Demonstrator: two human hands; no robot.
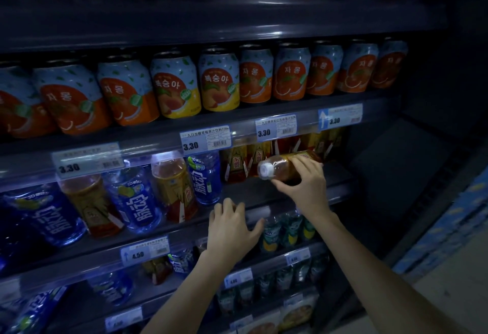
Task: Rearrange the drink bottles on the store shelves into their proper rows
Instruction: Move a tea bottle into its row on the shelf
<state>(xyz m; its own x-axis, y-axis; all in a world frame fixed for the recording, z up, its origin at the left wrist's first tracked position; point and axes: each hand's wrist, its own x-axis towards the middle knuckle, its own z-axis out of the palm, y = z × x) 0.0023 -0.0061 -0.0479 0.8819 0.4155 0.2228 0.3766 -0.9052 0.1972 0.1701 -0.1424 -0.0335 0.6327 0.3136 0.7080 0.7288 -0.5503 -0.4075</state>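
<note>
The right hand (303, 183) grips a tea bottle (285, 168) lying sideways, cap toward the viewer, base toward the matching tea row (253, 164) just behind; the left hand (229, 228) hovers open and empty, lower, near the shelf edge (184, 230).

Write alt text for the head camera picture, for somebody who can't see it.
A person's right hand holds an amber tea bottle on its side, white cap toward the camera, at a dim store shelf of mixed blue and amber bottles. The left hand rests open at the shelf edge below. Fruit drink cans line the shelf above.
</note>
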